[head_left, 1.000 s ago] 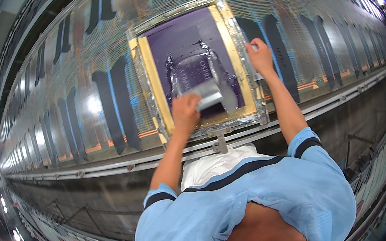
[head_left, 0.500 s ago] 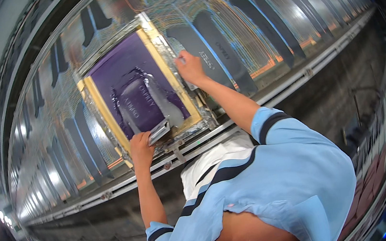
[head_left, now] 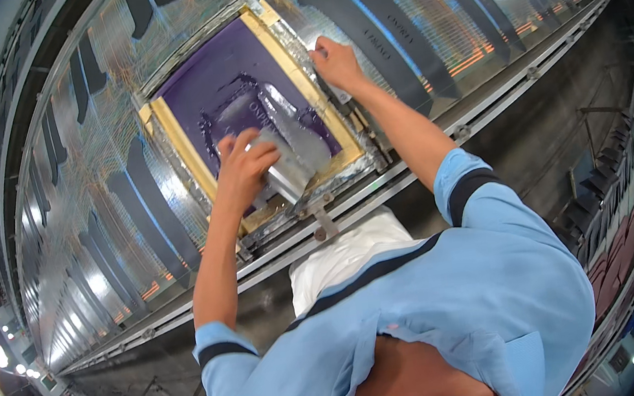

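Observation:
A silk-screen printing frame point(head_left: 339, 128) with yellow tape along its inner edges lies flat on the long printing table. Its purple mesh point(head_left: 210, 68) carries wet grey ink point(head_left: 308, 137) around a printed-letter area. My left hand point(head_left: 244, 167) is closed around a metal squeegee point(head_left: 290, 176), tilted over the near end of the mesh; whether its edge touches the mesh I cannot tell. With curled fingers my right hand point(head_left: 336, 66) grips the frame's right side, though what its fingertips press on is partly hidden.
Dark fabric pieces point(head_left: 360, 30) lie in pairs along the table to both sides, some with lettering. A metal rail point(head_left: 417, 173) runs along the near edge, with a bracket point(head_left: 324, 221) at the frame. Dark pieces also sit at the lower right point(head_left: 596, 183).
My left hand has moved up from the frame's near left corner over the mesh, turning the squeegee more upright. My right hand stays at the frame's right side.

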### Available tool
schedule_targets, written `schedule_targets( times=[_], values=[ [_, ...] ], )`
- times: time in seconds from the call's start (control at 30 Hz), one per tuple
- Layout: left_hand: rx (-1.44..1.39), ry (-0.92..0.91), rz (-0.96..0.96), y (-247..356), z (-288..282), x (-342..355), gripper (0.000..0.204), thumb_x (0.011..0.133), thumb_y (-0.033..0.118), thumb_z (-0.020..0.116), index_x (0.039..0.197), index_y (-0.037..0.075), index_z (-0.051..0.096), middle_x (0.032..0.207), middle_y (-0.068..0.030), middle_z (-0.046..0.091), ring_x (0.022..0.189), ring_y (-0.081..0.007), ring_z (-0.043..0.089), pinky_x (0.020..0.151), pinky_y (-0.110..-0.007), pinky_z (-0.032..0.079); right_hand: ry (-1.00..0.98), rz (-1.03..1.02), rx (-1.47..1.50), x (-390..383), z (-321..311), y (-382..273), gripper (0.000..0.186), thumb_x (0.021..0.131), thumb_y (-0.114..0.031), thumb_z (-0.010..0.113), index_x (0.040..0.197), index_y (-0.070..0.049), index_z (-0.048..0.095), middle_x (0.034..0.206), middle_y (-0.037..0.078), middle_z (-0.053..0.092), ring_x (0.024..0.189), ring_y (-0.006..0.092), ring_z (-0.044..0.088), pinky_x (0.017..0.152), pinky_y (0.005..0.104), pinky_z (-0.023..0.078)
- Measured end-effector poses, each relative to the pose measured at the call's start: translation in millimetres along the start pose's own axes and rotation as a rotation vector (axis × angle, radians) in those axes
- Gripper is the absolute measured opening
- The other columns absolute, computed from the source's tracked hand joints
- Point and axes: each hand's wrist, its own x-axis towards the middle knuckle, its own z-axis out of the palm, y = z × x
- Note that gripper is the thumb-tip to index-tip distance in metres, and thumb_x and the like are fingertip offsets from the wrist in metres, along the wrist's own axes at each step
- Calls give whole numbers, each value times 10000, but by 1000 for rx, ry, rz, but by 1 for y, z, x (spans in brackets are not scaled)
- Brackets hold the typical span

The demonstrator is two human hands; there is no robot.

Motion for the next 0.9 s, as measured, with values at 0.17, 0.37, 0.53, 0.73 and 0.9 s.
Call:
schedule_targets(
  times=[0.17, 0.37, 0.53, 0.73, 0.9],
  values=[
    [-85, -112, 252, -13, 40, 53, 293, 715, 11, 714, 969, 156, 742, 1110, 52, 703, 1263, -241, 544, 997, -474, 324, -84, -5, -40, -2, 7, -1, 264, 939, -317, 647, 1066, -86, 639, 877, 262, 705, 875, 498, 672, 790, 550, 534],
    [-72, -152, 157, -20, 43, 27, 227, 796, 43, 677, 965, 184, 730, 1086, 64, 684, 1294, -221, 522, 1011, -471, 322, -127, -137, -469, -6, -25, -24, 305, 932, -331, 687, 1136, -105, 677, 1105, 217, 703, 1091, 394, 635, 919, 490, 506],
    [58, -196, -177, -42, -4, -14, 259, 727, 150, 801, 971, 180, 719, 995, 27, 696, 1164, -210, 569, 975, -436, 362, -493, -381, -23, 8, -23, -89, 359, 930, -284, 728, 1211, -62, 694, 1130, 126, 719, 1078, 296, 647, 938, 422, 504],
    [-75, 89, -456, -110, 5, 6, 186, 728, 183, 803, 877, 129, 706, 836, -62, 684, 854, -293, 647, 786, -428, 432, -1027, -523, -137, 32, 36, -154, 388, 873, -327, 791, 1126, -43, 715, 971, 170, 739, 891, 358, 703, 807, 413, 549],
    [-102, 100, -496, -158, 7, 38, 197, 716, 198, 803, 861, 107, 704, 799, -91, 673, 796, -326, 648, 747, -432, 432, -833, -695, -260, 62, 79, -146, 274, 831, -254, 785, 910, -35, 639, 857, 195, 701, 840, 418, 675, 741, 498, 524]
  ],
)
